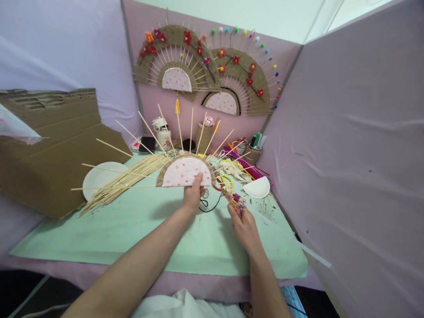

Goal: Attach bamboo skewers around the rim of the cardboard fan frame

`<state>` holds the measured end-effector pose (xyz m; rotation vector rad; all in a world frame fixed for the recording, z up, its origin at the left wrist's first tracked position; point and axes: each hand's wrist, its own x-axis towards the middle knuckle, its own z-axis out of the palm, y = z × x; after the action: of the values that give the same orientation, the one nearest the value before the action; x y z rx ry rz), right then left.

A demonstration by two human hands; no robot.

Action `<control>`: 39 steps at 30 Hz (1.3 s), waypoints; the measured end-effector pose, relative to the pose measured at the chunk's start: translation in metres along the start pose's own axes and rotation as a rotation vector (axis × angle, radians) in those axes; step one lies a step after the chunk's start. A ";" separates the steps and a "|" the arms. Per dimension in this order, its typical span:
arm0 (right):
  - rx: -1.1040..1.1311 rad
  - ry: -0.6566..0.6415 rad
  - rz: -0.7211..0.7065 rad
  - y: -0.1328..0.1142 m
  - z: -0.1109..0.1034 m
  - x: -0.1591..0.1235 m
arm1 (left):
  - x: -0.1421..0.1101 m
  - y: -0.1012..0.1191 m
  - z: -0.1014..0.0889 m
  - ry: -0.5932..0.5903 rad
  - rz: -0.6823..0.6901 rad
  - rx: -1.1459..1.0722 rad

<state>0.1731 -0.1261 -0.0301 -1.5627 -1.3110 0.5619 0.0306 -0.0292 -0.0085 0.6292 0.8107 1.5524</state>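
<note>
Head view: mid-frame, the left hand [193, 194] pinches the fan [179, 172] by its lower edge, long axis running left-right; the right hand [243, 221], apart at lower right, grips 1 flowery object [236, 201].

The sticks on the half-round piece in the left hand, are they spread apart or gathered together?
Spread apart: the sticks reach out like rays around the half-round piece, with clear gaps between their tips.

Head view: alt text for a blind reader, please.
The left hand holds a dotted semicircle with thin sticks fanning out, the right hand a small multicoloured item. Loose sticks lie on the green tabletop; two decorated fans show behind.
</note>
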 end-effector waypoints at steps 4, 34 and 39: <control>-0.395 -0.011 -0.088 0.019 -0.036 0.014 | -0.001 0.004 0.001 -0.008 -0.025 -0.019; 0.279 -0.289 -0.145 -0.031 0.060 0.038 | 0.019 0.017 -0.005 -0.058 0.071 -0.127; 0.355 0.056 -0.171 -0.042 0.043 0.037 | 0.021 0.016 -0.006 -0.064 0.076 -0.113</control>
<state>0.1294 -0.0778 -0.0026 -1.1565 -1.2128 0.6018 0.0132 -0.0104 -0.0010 0.6294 0.6527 1.6267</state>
